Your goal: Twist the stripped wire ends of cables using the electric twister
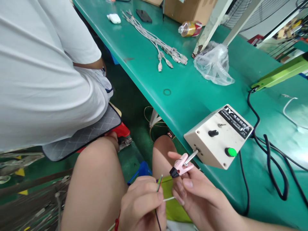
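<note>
My left hand (144, 200) is closed around a cable, pinching its thin coloured wires (159, 183), whose tips stick up above the fingers; a dark strand hangs below. A short white cable (168, 199) spans from these fingers to the curled fingers of my right hand (194, 189), which look closed on it, partly hidden. Behind and under a pink clip (182, 165) with a black tip reaches my right index finger. The clip sits on the metal shaft (192, 156) of a beige box machine (218, 136) with a black knob, a toggle switch and a green button.
On the green table (144, 73) lie a bundle of white USB cables (156, 41), a white case (114, 18), a dark phone-like object (143, 16), a bottle (190, 29) and a plastic bag (214, 64). Black cords (271, 166) run right. A person in white (48, 80) sits at left.
</note>
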A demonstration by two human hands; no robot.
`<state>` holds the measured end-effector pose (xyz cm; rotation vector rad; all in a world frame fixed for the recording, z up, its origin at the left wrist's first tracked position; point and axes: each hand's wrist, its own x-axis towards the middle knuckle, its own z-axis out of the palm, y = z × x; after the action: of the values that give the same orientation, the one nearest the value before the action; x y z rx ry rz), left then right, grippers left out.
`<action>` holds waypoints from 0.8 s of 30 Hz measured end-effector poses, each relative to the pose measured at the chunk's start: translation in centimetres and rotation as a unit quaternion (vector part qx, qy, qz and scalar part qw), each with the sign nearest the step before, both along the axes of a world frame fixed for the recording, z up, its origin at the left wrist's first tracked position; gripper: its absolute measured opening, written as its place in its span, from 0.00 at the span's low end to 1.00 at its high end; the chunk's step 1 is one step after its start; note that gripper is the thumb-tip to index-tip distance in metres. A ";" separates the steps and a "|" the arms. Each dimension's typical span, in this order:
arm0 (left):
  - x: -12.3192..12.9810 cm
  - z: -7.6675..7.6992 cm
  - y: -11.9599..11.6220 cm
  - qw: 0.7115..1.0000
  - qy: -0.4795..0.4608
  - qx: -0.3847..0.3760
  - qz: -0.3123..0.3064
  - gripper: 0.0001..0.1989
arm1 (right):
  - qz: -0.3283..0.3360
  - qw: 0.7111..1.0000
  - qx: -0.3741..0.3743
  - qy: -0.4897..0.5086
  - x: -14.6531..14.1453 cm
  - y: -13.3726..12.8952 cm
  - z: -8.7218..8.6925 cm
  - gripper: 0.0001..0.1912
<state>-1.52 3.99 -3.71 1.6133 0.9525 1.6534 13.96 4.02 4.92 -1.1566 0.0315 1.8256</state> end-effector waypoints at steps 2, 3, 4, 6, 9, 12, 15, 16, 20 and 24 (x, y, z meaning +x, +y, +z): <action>-0.2 0.0 0.2 1.000 0.016 -0.007 0.017 0.06 | -0.026 0.999 0.016 0.008 0.1 0.1 -0.1 0.26; -0.2 -0.1 0.3 0.999 0.020 -0.012 0.026 0.05 | -0.037 0.999 0.019 0.011 0.1 0.1 -0.2 0.25; -0.1 -0.1 0.3 0.999 0.020 -0.017 0.036 0.05 | -0.043 0.999 0.021 0.014 0.1 0.1 -0.4 0.22; 0.0 -0.3 0.3 0.999 0.017 -0.022 0.047 0.08 | -0.049 0.998 0.028 0.015 0.1 0.0 -0.7 0.18; 0.2 -0.3 0.4 0.999 0.016 -0.024 0.040 0.15 | -0.046 0.998 0.052 0.013 0.0 0.0 -0.8 0.15; 0.3 -0.4 0.2 0.999 0.012 -0.031 0.042 0.17 | -0.046 0.997 0.060 -0.004 0.0 0.1 -0.6 0.15; 0.3 -0.9 -0.2 0.998 0.012 -0.040 0.042 0.17 | -0.035 0.997 0.062 -0.020 0.1 0.2 -0.6 0.15; 0.3 -1.1 -0.3 0.998 0.012 -0.041 0.043 0.18 | -0.032 0.997 0.065 -0.024 0.1 0.1 -0.7 0.15; 0.3 -1.2 -0.3 0.998 0.022 -0.041 0.036 0.17 | -0.032 0.997 0.058 -0.029 0.3 0.0 -0.9 0.15; 0.5 -0.6 0.2 0.999 0.032 -0.032 0.021 0.16 | -0.034 0.998 0.050 -0.023 0.3 0.0 -0.9 0.15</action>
<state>-1.01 4.18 -4.29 1.6226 1.0665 1.5913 14.26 3.99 4.00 -1.1137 -0.0448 1.7209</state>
